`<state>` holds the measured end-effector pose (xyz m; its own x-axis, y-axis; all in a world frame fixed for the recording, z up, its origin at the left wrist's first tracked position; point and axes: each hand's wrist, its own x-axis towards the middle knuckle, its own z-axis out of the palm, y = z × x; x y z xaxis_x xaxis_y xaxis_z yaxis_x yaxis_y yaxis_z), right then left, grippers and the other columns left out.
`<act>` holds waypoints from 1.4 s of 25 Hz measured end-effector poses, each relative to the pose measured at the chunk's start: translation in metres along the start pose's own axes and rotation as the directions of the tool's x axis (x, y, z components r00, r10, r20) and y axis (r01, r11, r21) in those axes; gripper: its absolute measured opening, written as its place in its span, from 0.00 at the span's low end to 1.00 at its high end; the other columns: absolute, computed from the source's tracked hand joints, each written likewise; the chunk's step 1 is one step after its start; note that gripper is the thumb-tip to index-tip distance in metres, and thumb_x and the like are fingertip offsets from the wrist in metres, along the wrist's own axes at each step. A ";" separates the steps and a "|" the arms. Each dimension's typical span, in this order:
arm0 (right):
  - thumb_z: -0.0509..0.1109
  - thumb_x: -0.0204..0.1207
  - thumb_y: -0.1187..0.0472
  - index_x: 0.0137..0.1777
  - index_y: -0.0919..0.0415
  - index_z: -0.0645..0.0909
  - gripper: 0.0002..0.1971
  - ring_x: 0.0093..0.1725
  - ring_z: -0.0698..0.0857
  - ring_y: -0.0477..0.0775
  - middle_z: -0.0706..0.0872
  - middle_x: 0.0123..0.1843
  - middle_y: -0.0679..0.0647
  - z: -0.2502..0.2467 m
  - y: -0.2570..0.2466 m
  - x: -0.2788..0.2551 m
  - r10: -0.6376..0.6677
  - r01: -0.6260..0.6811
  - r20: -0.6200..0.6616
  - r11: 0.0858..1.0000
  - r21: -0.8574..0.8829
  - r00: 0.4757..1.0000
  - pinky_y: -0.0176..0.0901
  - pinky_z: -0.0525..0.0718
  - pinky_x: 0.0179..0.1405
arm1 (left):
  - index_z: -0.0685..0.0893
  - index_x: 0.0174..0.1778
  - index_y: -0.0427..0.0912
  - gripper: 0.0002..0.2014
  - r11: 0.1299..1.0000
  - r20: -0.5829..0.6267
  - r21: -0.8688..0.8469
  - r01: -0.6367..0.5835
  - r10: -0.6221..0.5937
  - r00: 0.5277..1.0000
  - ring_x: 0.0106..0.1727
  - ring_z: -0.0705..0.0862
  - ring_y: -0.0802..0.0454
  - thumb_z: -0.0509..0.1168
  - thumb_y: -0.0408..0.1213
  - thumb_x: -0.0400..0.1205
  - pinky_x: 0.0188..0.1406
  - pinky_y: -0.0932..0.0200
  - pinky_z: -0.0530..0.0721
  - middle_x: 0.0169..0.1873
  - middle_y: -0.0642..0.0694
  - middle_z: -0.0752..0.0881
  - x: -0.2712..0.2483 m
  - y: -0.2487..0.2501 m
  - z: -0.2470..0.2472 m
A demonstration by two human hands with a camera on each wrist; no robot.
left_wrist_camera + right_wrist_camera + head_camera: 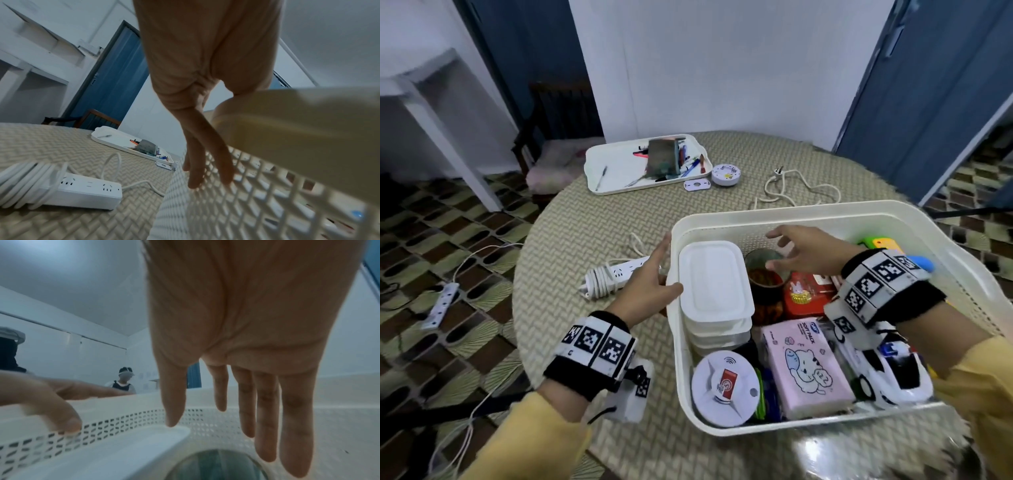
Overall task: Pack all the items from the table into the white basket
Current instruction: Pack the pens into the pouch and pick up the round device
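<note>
The white basket (791,210) stands on the right of the round table, holding a stack of white lidded containers (714,284), a glass jar (763,274), a pink tissue pack (808,366), a white toy car (887,370) and a round white device (726,387). My left hand (664,270) holds the basket's left rim, thumb over the edge, straight fingers (205,170) against the mesh wall (257,203). My right hand (784,250) hovers open above the jar (216,467), holding nothing. A white power strip (616,274) with its cord wound around it lies left of the basket.
At the far side of the table lie a white tray (592,171) with pens and a dark pouch, a round white alarm (726,174), a small white bracket (698,185) and a loose white cord (798,188). Another power strip (440,305) lies on the floor. A person (123,381) stands across the room.
</note>
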<state>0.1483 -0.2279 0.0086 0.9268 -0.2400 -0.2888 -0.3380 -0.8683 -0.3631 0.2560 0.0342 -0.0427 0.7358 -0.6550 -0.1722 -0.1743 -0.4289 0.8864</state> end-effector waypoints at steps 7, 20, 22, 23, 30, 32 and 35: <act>0.70 0.78 0.61 0.56 0.60 0.85 0.09 0.34 0.79 0.38 0.86 0.45 0.51 -0.009 -0.054 -0.026 -0.150 0.223 -0.356 0.959 0.174 0.922 0.20 0.74 0.33 | 0.80 0.67 0.46 0.16 0.996 -0.232 0.044 -0.072 0.080 0.970 0.52 0.85 0.54 0.62 0.44 0.84 0.56 0.56 0.81 0.53 0.46 0.87 -0.037 0.006 -0.001; 0.68 0.74 0.67 0.43 0.48 0.83 0.11 0.36 0.87 0.58 0.86 0.36 0.50 0.113 -0.216 -0.101 -0.323 0.420 -0.270 0.643 0.640 0.907 0.56 0.86 0.36 | 0.80 0.60 0.47 0.12 0.970 -0.480 0.061 0.237 -0.180 0.859 0.51 0.84 0.51 0.66 0.34 0.81 0.55 0.52 0.83 0.48 0.46 0.84 -0.208 -0.083 -0.031; 0.67 0.76 0.66 0.47 0.51 0.83 0.09 0.36 0.86 0.60 0.86 0.39 0.50 0.142 -0.229 -0.102 -0.384 0.407 -0.182 0.660 0.631 0.905 0.54 0.85 0.34 | 0.80 0.59 0.46 0.12 0.960 -0.511 0.026 0.280 -0.228 0.829 0.48 0.83 0.53 0.66 0.34 0.81 0.49 0.57 0.83 0.46 0.46 0.84 -0.228 -0.100 -0.037; 0.67 0.77 0.65 0.51 0.53 0.84 0.08 0.34 0.85 0.58 0.86 0.41 0.50 0.155 -0.234 -0.100 -0.408 0.401 -0.136 0.684 0.610 0.903 0.52 0.84 0.35 | 0.80 0.59 0.46 0.11 0.954 -0.528 0.013 0.299 -0.247 0.812 0.47 0.82 0.55 0.66 0.33 0.81 0.44 0.62 0.81 0.45 0.47 0.83 -0.235 -0.107 -0.040; 0.68 0.77 0.59 0.68 0.57 0.76 0.18 0.48 0.81 0.52 0.82 0.59 0.55 0.233 -0.269 -0.052 -0.430 0.352 0.139 0.854 0.382 0.892 0.43 0.79 0.50 | 0.79 0.60 0.47 0.12 0.926 -0.537 -0.018 0.378 -0.328 0.778 0.50 0.79 0.57 0.66 0.35 0.81 0.54 0.60 0.77 0.46 0.55 0.80 -0.235 -0.148 -0.079; 0.68 0.77 0.59 0.67 0.56 0.76 0.18 0.44 0.79 0.50 0.81 0.57 0.54 0.246 -0.288 -0.028 -0.398 0.309 0.179 0.870 0.384 0.900 0.42 0.78 0.48 | 0.79 0.60 0.47 0.13 0.910 -0.506 0.000 0.414 -0.357 0.785 0.56 0.79 0.54 0.67 0.38 0.80 0.60 0.57 0.78 0.51 0.52 0.81 -0.223 -0.163 -0.104; 0.68 0.77 0.62 0.65 0.59 0.77 0.17 0.46 0.79 0.49 0.79 0.52 0.49 0.258 -0.325 0.015 -0.365 0.253 0.220 0.875 0.413 0.905 0.36 0.74 0.45 | 0.79 0.64 0.46 0.16 0.890 -0.436 0.059 0.452 -0.385 0.814 0.61 0.79 0.52 0.68 0.39 0.81 0.63 0.55 0.77 0.57 0.49 0.81 -0.201 -0.188 -0.152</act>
<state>0.2296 0.1628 -0.1067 0.9260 0.1955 -0.3230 -0.1284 -0.6414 -0.7564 0.2404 0.3407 -0.1092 0.9511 -0.0965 -0.2936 0.1392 -0.7144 0.6858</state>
